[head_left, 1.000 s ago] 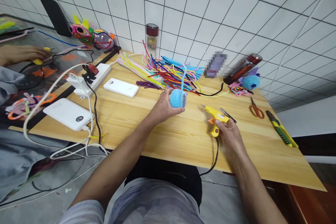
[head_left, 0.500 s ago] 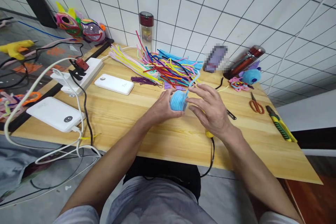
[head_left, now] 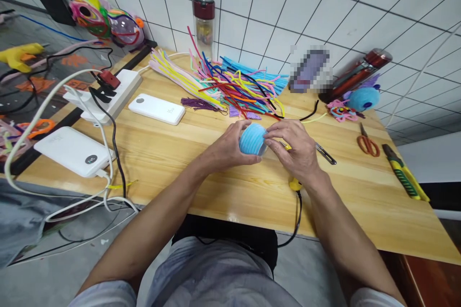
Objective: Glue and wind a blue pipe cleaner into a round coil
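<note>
My left hand [head_left: 230, 148] is wrapped around a ball covered with rows of light blue pipe cleaner [head_left: 252, 139], holding it above the front middle of the table. Part of the ball's lower right side looks clear and uncovered. At the ball's right edge, the thumb and fingertips of my right hand [head_left: 293, 146] are pinched together on the blue pipe cleaner, its end hidden by the fingers. Beneath this hand lies a yellow corded tool [head_left: 295, 184], mostly covered.
Behind the hands lies a pile of coloured pipe cleaners [head_left: 241, 86]. Two white power banks [head_left: 157, 109] and a power strip [head_left: 111, 96] with cables are at left. At right lie thread snips [head_left: 326, 153], scissors [head_left: 367, 141], pliers [head_left: 401, 172] and a blue fuzzy figure [head_left: 363, 100].
The loose blue strand that stood up from the ball no longer shows. My right fingers have come together against the ball's edge. The view has shifted slightly.
</note>
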`<state>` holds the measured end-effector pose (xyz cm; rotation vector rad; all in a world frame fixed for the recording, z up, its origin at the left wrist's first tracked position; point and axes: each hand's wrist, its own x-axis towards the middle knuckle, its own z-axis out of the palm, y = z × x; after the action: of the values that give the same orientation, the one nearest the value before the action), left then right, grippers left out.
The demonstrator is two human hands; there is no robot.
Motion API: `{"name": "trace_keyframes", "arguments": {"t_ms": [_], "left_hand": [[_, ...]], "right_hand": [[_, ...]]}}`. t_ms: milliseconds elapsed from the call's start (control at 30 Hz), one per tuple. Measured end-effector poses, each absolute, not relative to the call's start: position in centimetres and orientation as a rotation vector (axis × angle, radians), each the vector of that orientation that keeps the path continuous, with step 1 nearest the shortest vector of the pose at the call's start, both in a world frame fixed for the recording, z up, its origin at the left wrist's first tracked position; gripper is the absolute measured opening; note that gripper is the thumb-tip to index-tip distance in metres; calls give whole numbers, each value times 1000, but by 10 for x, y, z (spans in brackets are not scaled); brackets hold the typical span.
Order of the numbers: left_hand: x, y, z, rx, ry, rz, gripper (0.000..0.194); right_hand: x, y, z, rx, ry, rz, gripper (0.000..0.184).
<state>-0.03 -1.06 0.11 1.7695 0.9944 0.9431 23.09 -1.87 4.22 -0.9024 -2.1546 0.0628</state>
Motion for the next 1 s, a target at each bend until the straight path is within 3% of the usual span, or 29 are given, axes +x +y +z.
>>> {"name": "trace_keyframes", "arguments": {"t_ms": [1000], "left_hand": [[-3,-15,14,1822,978,809,94]], "right_hand": [[225,-25,38,-927,-2110,132,7]]}}
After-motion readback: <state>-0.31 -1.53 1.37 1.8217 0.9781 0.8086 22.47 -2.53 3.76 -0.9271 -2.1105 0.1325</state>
